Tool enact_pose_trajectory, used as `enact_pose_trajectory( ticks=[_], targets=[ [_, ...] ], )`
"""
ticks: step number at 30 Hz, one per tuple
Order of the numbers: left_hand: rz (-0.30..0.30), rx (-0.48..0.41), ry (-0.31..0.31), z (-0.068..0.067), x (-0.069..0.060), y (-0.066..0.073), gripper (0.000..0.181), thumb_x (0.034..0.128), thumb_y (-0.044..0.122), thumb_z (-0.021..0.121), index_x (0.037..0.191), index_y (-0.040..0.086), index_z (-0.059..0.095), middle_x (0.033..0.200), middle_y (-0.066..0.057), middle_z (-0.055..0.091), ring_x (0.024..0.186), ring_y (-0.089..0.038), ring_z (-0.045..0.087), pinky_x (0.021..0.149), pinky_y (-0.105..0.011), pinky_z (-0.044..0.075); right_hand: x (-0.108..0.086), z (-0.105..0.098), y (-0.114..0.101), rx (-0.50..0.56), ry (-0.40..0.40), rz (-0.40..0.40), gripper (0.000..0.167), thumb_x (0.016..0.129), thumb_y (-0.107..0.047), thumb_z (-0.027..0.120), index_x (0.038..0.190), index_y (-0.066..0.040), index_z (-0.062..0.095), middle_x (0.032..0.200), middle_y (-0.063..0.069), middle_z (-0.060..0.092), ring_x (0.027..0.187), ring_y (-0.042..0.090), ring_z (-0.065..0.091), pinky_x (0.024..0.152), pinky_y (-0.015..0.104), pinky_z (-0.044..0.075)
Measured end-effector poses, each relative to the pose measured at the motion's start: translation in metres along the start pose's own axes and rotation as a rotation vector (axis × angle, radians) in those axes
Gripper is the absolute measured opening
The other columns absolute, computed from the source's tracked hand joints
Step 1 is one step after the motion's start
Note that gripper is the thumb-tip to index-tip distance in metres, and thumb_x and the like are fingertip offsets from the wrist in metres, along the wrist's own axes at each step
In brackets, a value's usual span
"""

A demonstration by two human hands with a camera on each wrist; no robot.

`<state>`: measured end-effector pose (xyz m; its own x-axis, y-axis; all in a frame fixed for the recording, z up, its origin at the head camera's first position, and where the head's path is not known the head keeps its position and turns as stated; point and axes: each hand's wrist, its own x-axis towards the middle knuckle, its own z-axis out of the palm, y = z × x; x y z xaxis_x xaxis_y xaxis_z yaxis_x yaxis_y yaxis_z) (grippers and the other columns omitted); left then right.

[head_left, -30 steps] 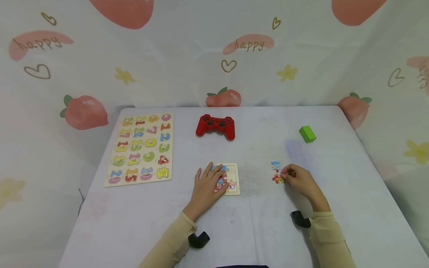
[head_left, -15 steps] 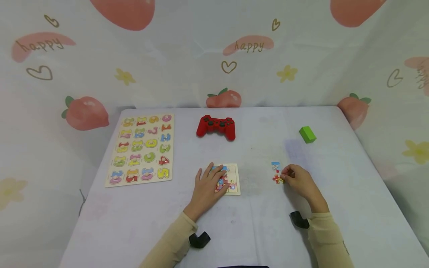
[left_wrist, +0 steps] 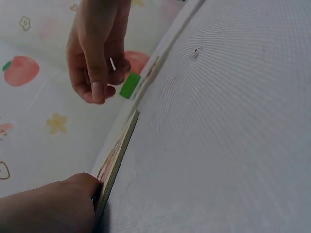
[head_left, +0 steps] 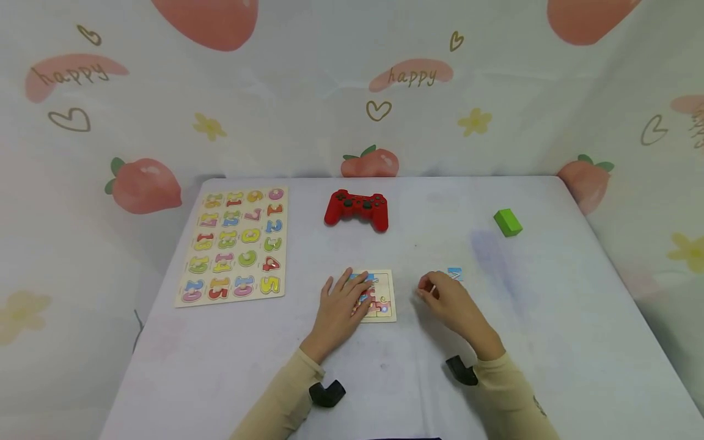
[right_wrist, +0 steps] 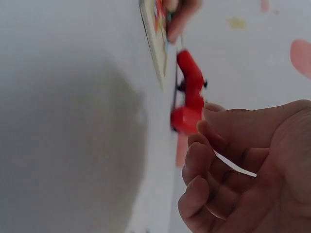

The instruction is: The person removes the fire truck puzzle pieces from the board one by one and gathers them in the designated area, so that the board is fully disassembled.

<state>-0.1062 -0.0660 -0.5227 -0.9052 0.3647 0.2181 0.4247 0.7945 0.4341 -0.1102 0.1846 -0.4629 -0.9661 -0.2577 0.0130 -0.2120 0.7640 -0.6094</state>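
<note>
My left hand (head_left: 340, 315) lies with spread fingers over the left part of a small square puzzle board (head_left: 387, 278), whose other pieces show beside the fingers. To the right of the board, my right hand (head_left: 453, 308) hovers with bent fingers, thumb and fingertips close together. The right wrist view shows the same right hand (right_wrist: 243, 165); whether something small is between its fingertips cannot be made out. A blue puzzle piece (head_left: 454, 273) lies just beyond its knuckles. The left wrist view shows the board's edge (left_wrist: 116, 165) under my left hand (left_wrist: 53, 206).
A number board (head_left: 236, 247) lies at the left of the white table. A red game controller (head_left: 356, 209) lies behind the small board, and a green block (head_left: 508, 222) sits at the back right.
My right hand has moved left toward the small board, and now covers the spot where the red and yellow puzzle pieces showed. My left hand has stayed on the board.
</note>
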Motion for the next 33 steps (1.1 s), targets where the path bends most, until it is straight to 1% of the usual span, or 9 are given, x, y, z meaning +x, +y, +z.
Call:
enact_pose_trajectory(
  ticks=[6,9,12,16,20,26,33],
  targets=[
    [0.007,0.012,0.010,0.001,0.000,0.000,0.038,0.0975,0.038,0.052,0.132,0.024,0.057,0.146,0.007,0.046,0.143,-0.023,0.029,0.110,-0.060,0.020,0.003,0.029,-0.021,0.005,-0.093,-0.057,0.017,0.086,-0.012,0.071,0.098,-0.007,0.060,0.083,-0.002,0.056,0.071,0.009,0.050,0.063,0.025,0.045],
    [0.014,0.013,0.024,0.002,0.000,-0.001,0.038,0.0972,0.038,0.053,0.132,0.023,0.058,0.145,0.006,0.048,0.142,-0.023,0.030,0.110,-0.060,0.021,0.004,0.038,-0.027,-0.009,-0.113,-0.080,0.022,0.085,-0.013,0.072,0.103,-0.006,0.061,0.084,-0.001,0.056,0.072,0.009,0.052,0.064,0.025,0.045],
    [0.016,0.017,0.030,0.003,0.000,-0.001,0.038,0.0971,0.038,0.053,0.132,0.023,0.057,0.145,0.006,0.048,0.142,-0.023,0.031,0.109,-0.060,0.022,0.004,0.044,-0.030,-0.035,-0.114,-0.069,0.024,0.084,-0.013,0.073,0.104,-0.007,0.061,0.085,-0.001,0.056,0.073,0.009,0.053,0.065,0.026,0.046],
    [0.030,0.015,0.055,0.003,-0.001,-0.001,0.038,0.0967,0.036,0.054,0.131,0.022,0.058,0.143,0.005,0.050,0.141,-0.025,0.033,0.108,-0.061,0.023,0.004,0.047,-0.033,-0.059,-0.106,-0.064,0.023,0.083,-0.013,0.074,0.102,-0.008,0.062,0.085,-0.001,0.056,0.075,0.010,0.055,0.066,0.027,0.047],
    [0.041,0.010,0.074,0.002,-0.001,0.000,0.037,0.0959,0.034,0.056,0.130,0.021,0.059,0.142,0.003,0.051,0.139,-0.027,0.035,0.107,-0.062,0.024,0.003,0.046,-0.034,-0.061,-0.110,-0.074,0.020,0.083,-0.012,0.074,0.098,-0.009,0.061,0.084,-0.002,0.054,0.074,0.010,0.054,0.065,0.026,0.046],
    [0.029,0.020,0.064,0.002,-0.001,0.000,0.037,0.0961,0.035,0.055,0.130,0.021,0.059,0.143,0.004,0.051,0.140,-0.026,0.034,0.108,-0.062,0.023,0.002,0.047,-0.034,-0.057,-0.102,-0.089,0.020,0.082,-0.009,0.074,0.096,-0.008,0.061,0.083,-0.001,0.054,0.074,0.010,0.053,0.066,0.026,0.046],
    [0.024,0.016,0.057,0.002,0.000,0.000,0.038,0.0957,0.035,0.056,0.131,0.021,0.059,0.143,0.004,0.050,0.141,-0.025,0.033,0.108,-0.061,0.023,0.002,0.048,-0.035,-0.048,-0.098,-0.080,0.021,0.082,-0.009,0.075,0.097,-0.008,0.061,0.085,0.000,0.056,0.076,0.011,0.055,0.068,0.029,0.048]
  ],
)
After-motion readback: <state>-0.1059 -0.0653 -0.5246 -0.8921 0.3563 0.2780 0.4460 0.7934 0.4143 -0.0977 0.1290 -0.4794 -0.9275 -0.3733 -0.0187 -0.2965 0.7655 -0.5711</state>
